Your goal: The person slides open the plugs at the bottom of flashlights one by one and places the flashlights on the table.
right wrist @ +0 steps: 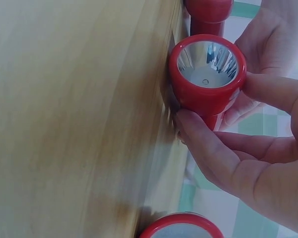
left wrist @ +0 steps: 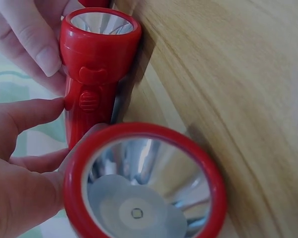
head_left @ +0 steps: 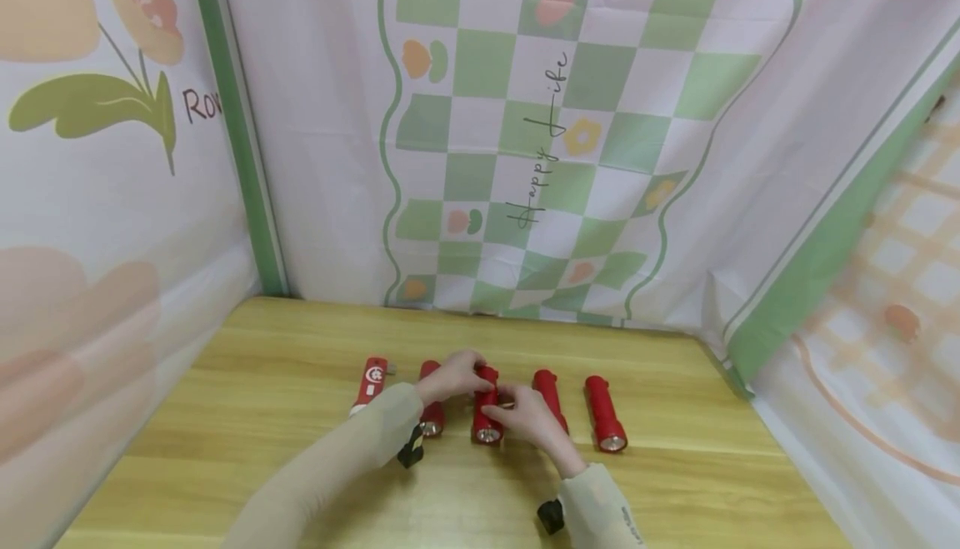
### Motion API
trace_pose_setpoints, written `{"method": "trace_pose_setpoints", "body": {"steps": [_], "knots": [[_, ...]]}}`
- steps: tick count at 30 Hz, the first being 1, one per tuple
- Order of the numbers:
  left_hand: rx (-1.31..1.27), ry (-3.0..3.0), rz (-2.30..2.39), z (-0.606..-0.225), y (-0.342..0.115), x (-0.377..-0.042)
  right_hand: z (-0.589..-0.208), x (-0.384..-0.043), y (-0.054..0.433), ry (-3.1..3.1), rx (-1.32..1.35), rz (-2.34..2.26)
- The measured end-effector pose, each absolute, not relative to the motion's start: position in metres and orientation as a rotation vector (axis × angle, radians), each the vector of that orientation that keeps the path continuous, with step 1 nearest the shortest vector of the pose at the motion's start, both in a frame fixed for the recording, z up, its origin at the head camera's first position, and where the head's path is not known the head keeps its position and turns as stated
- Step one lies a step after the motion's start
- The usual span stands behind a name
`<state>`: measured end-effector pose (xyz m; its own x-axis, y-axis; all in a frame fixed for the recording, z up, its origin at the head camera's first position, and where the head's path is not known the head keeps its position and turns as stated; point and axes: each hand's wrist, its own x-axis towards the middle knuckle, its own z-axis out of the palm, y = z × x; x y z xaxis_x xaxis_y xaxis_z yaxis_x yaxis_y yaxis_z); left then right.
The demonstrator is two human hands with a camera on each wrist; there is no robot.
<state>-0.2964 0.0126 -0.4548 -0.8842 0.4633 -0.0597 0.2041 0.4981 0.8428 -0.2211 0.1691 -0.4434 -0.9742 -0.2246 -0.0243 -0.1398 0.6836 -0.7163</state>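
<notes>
A red flashlight [head_left: 487, 431] lies on the wooden table between both hands, its clear lens end toward the person. The left hand [head_left: 456, 376] pinches its narrow body from the side, near the far end. At the lens end, the right hand [head_left: 528, 416] grips the wide head between thumb and fingers. The left wrist view shows a slide switch on the held flashlight [left wrist: 100, 54] facing up. In the right wrist view, the right hand's thumb and fingers [right wrist: 213, 148] touch both sides of the head. Part of the body is hidden by the hands.
A red flashlight [head_left: 431, 426] lies left of the held one, partly behind the left forearm. Two more, a nearer flashlight [head_left: 547, 386] and a farther flashlight [head_left: 603, 411], lie to the right. Far left is a red object with white markings [head_left: 372, 378]. Patterned curtains [head_left: 330, 157] surround the table [head_left: 300, 349].
</notes>
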Motion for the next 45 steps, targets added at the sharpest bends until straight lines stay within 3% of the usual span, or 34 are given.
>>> {"method": "trace_pose_setpoints", "body": {"steps": [45], "knots": [[0.498,2.396,1.716,-0.449,0.004,-0.29,-0.432,-0.22,0.17,2.859,-0.228,-1.352]]}}
